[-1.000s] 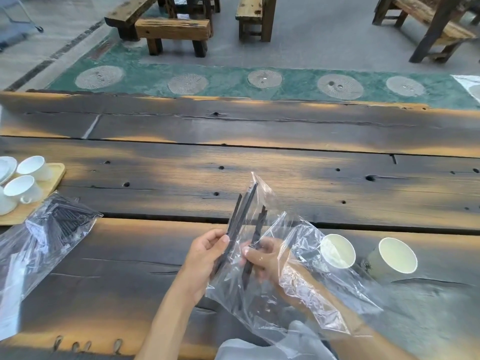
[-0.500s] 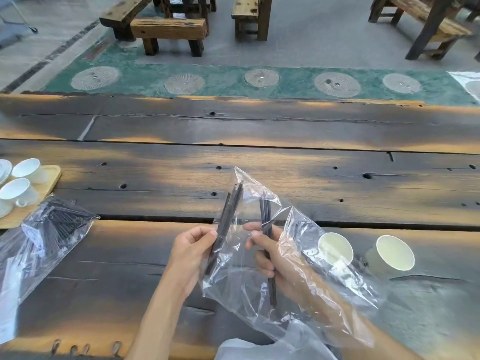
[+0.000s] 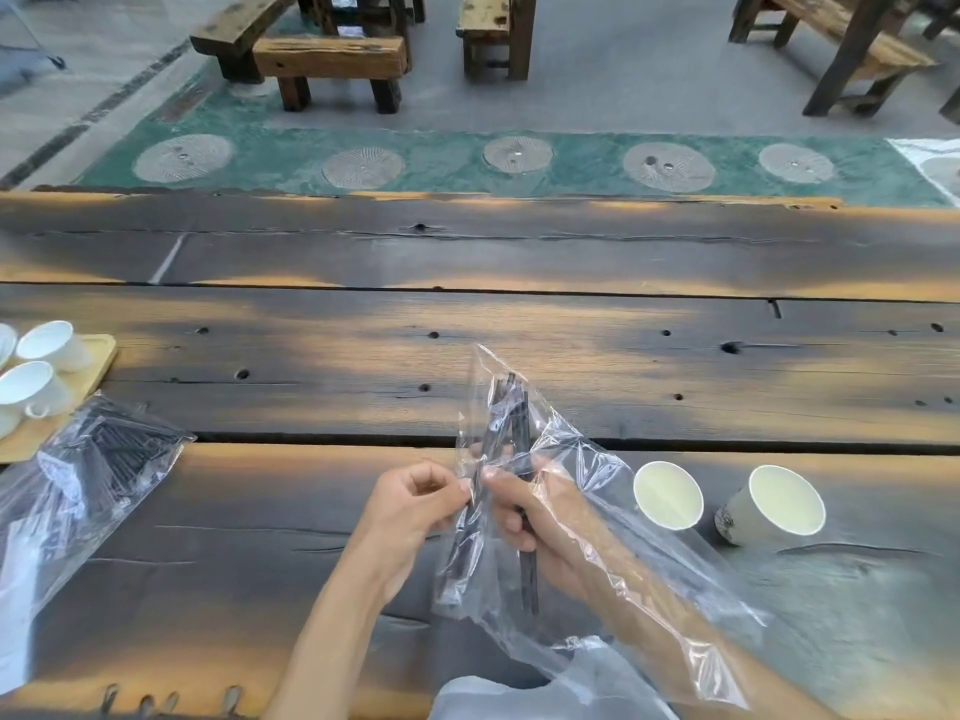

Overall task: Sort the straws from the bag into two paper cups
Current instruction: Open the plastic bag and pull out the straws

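A clear plastic bag [image 3: 597,553] is drawn over my right hand [image 3: 530,517] and forearm. Inside it my right hand grips a few black straws [image 3: 525,558] that stand nearly upright. My left hand [image 3: 415,506] pinches another few black straws [image 3: 480,491] through the bag's left side. The two bundles nearly touch at their tops. Two white paper cups stand to the right on the table: the nearer cup [image 3: 668,494] and the farther cup [image 3: 779,504]. Both look empty.
A second clear bag of black straws [image 3: 98,459] lies at the left. Behind it a wooden tray [image 3: 78,387] carries white ceramic cups [image 3: 49,345]. The dark plank table [image 3: 519,262] stretches ahead; wooden benches [image 3: 332,59] stand on the floor beyond.
The two straw bundles have come closer together, their tops now almost meeting. My left hand has moved right toward my right hand. The bag has shifted with them.
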The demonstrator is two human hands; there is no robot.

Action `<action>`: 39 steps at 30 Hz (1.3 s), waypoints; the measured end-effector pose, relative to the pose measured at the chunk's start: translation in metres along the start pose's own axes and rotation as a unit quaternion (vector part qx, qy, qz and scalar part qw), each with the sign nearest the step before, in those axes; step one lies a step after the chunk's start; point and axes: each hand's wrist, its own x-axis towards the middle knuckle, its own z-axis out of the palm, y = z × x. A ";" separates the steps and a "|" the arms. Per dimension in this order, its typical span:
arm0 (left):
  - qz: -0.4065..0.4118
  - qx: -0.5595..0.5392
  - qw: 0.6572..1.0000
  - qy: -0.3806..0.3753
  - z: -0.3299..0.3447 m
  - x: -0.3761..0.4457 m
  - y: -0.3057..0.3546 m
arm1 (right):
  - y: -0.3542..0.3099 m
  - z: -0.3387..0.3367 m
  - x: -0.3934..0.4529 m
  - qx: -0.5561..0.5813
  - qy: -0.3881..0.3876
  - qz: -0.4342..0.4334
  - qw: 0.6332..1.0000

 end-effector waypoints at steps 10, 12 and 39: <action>0.000 -0.041 0.999 -0.024 0.004 -0.003 0.000 | -0.001 -0.005 0.002 0.025 -0.017 -0.011 0.999; 0.002 -0.041 0.999 -0.006 0.003 -0.003 -0.001 | -0.001 -0.005 0.001 0.022 -0.008 -0.028 0.999; -0.036 0.010 0.998 -0.051 -0.019 -0.002 -0.014 | 0.001 -0.022 0.022 0.203 0.076 0.002 0.976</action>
